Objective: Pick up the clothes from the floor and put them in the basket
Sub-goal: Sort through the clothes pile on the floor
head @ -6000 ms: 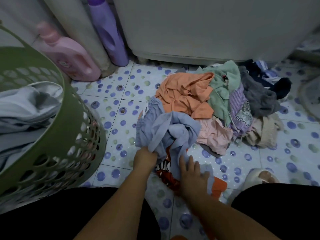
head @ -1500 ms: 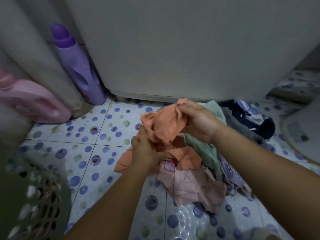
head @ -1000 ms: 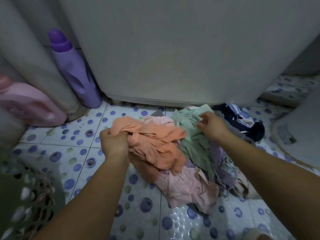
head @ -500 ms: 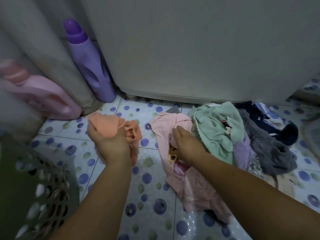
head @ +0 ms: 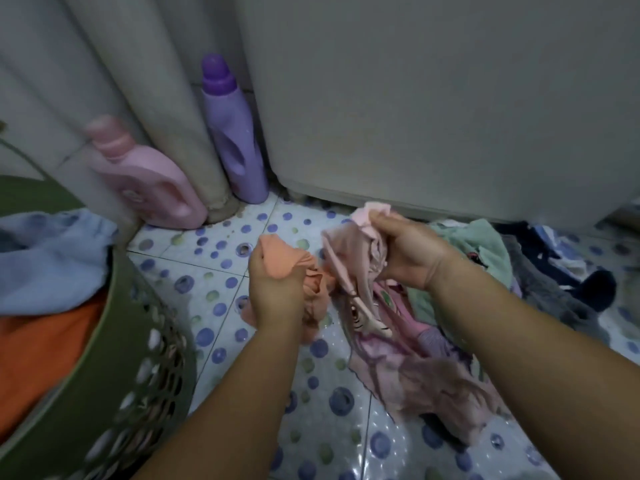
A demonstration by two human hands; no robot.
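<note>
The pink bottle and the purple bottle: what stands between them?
In the head view, a grey vertical pipe rises between the pink bottle and the purple bottle.

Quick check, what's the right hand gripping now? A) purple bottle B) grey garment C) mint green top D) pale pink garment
D: the right hand has its grip curled round a bunched pale pink garment, lifted off the floor; the left hand holds the peach cloth.

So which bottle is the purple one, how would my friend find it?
Look at the big grey washer at the back. Just left of its bottom corner, on the dotted floor, stands the purple bottle. It is the tall upright one with a round purple cap, unlike the squat pink bottle leaning further left.
</note>
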